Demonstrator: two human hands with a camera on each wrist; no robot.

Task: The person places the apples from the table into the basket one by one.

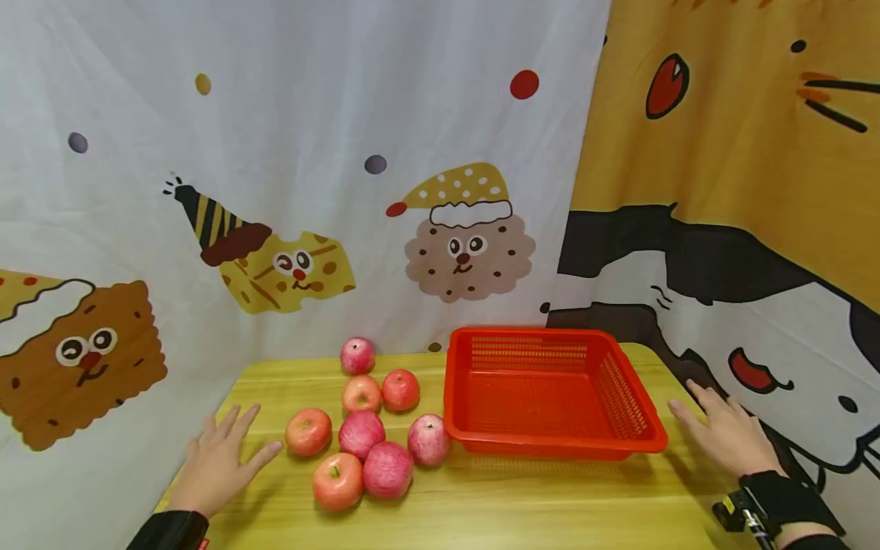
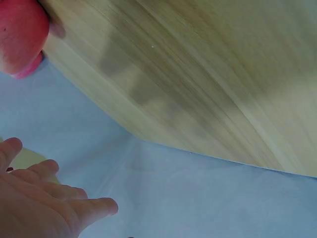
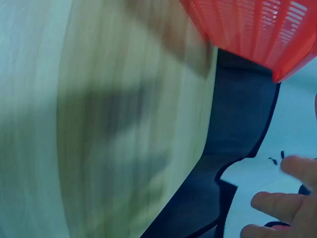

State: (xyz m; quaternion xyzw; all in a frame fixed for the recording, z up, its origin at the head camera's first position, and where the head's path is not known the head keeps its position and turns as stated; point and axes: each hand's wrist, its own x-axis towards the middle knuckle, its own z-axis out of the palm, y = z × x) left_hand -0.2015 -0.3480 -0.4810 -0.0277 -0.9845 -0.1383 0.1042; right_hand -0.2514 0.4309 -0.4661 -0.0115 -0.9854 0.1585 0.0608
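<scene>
My left hand hovers over the table's left side with its fingers spread, holding nothing. Nearest to it is an orange-red apple, a short way to its right. Several more apples, some orange-red and some pink such as this one, sit in a loose cluster. A red plastic basket with slotted walls stands right of them, and a pink apple lies close by its left wall. Past the basket's right side my right hand is held with fingers extended and nothing in it. Both hands cast shadows on the wood.
The yellow wood-grain table has angled corners. White cloth with cartoon prints hangs behind it, and a yellow, black and white cloth hangs along the right. A black wrist strap with a small device is on the right wrist.
</scene>
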